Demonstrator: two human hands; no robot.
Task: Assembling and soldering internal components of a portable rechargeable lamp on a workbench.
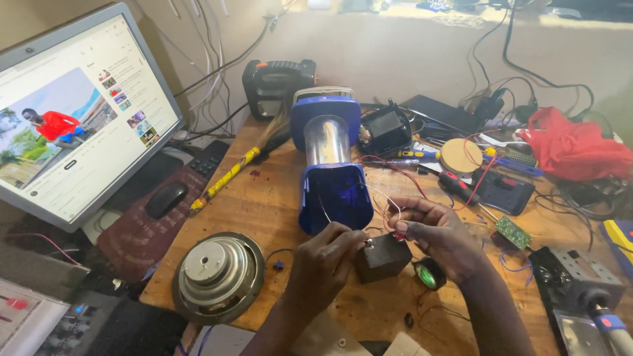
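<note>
Electronics repair workshop: cluttered workbench (264, 204), screwdrivers (458, 186), circuit board (513, 232).

- The left hand (328, 256) sits near the middle, fingers curled tight, forearm running in from the near edge.
- The right hand (436, 231) is just to its right, fingertips pinched together, wrist bent, forearm angling in from the near right.

Far left: monitor (72, 112), mouse (166, 199) on pad. Near left: loose speaker (219, 277). Far right: red cloth (572, 146), round wooden disc (461, 155), small green circuit board (513, 233); near right, possibly a soldering tool (610, 323).
</note>
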